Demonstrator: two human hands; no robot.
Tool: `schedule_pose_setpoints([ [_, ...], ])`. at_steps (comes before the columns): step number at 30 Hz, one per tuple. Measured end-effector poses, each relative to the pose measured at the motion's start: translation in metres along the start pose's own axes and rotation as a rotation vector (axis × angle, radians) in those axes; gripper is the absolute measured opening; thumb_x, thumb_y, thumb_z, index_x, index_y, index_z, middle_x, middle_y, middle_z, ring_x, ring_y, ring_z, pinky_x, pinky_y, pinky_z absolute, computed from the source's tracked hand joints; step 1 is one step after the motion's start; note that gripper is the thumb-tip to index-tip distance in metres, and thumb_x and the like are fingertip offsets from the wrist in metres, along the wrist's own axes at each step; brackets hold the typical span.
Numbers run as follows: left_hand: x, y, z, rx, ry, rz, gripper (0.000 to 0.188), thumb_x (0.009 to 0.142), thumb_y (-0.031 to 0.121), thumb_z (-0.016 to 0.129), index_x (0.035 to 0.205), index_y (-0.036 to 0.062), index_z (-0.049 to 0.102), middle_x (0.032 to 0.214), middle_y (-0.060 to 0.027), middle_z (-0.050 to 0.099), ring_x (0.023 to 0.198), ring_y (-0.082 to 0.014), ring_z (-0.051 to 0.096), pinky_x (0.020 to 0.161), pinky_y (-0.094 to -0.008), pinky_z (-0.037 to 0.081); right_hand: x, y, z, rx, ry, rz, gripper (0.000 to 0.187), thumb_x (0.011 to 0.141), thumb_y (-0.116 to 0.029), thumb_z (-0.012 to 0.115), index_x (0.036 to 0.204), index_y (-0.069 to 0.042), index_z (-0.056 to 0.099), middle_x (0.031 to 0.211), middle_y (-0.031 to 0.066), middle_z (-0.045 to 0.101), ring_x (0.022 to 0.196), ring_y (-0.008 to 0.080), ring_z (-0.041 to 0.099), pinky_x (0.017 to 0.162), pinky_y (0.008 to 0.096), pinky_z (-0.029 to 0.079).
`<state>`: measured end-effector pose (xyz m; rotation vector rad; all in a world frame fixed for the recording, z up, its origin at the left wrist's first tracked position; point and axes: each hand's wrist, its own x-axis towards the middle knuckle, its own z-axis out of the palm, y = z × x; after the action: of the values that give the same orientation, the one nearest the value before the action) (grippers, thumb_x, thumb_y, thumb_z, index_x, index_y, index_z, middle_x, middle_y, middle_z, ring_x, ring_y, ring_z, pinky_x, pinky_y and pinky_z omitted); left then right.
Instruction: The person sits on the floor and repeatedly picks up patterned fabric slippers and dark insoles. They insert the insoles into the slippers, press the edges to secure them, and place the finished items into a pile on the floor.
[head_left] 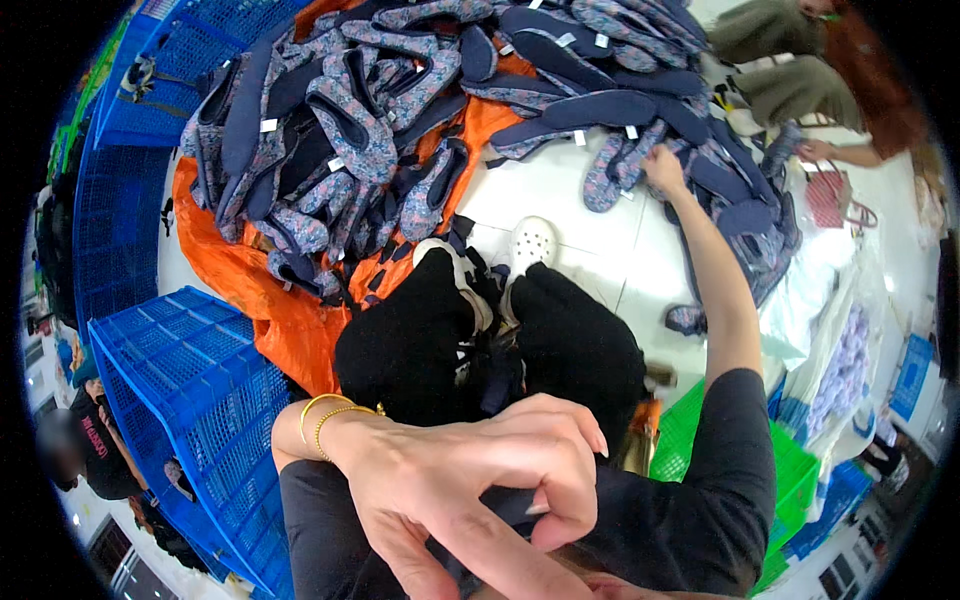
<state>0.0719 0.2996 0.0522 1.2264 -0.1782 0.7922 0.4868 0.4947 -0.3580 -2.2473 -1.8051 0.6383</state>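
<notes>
My left hand [470, 480], with gold bracelets at its wrist, is raised close in front of me. Its fingers are loosely bent and apart, and no object shows in it. Stretched forward and to the right, my right hand [664, 170] is closed at the edge of a heap of fabric slippers, its fingers seeming to pinch a floral slipper [603, 178]. The slippers have dark navy soles, and several carry small white tags. A larger slipper heap [350, 120] lies ahead on the left, partly on an orange sheet [215, 240].
Blue plastic crates [190, 370] stand on my left. A green crate [790, 480] is behind my right arm. My white clogs [533, 240] rest on pale floor tiles. Another person [870, 80] sits at the far right by the slippers, near a red-and-white bag [828, 197].
</notes>
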Motion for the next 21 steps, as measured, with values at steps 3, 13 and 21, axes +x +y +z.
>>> schedule_pose_setpoints([
  [3,-0.001,-0.012,-0.058,-0.077,0.06,-0.031,0.038,0.09,0.057,0.054,0.09,0.0238,0.073,0.096,-0.0027,0.049,0.092,-0.0272,0.048,0.091,-0.0571,0.033,0.064,-0.042,0.023,-0.307,0.096,-0.319,0.049,0.081,-0.014,0.058,0.127,-0.005,0.047,0.131,0.0164,0.053,0.098,0.0419,0.062,0.084,0.0475,0.051],
  [13,-0.026,-0.048,-0.101,-0.293,0.708,0.065,0.031,0.099,0.044,0.044,0.087,0.0166,0.051,0.071,0.0035,0.042,0.066,-0.0141,0.041,0.07,-0.0334,0.041,0.091,-0.075,0.035,-0.617,-0.086,-0.435,0.036,0.085,-0.004,0.052,0.119,-0.006,0.044,0.12,0.0152,0.05,0.086,0.0357,0.067,0.074,0.0461,0.055],
  [21,-0.072,-0.044,-0.01,0.192,0.867,-0.396,0.02,0.097,0.019,0.055,0.102,0.0007,0.06,0.09,-0.0063,0.061,0.078,-0.0104,0.053,0.071,-0.0263,0.044,0.032,-0.06,0.014,-0.527,-0.114,-0.509,0.034,0.076,-0.011,0.067,0.108,-0.007,0.058,0.107,0.0141,0.057,0.086,0.0357,0.064,0.073,0.0457,0.052],
])
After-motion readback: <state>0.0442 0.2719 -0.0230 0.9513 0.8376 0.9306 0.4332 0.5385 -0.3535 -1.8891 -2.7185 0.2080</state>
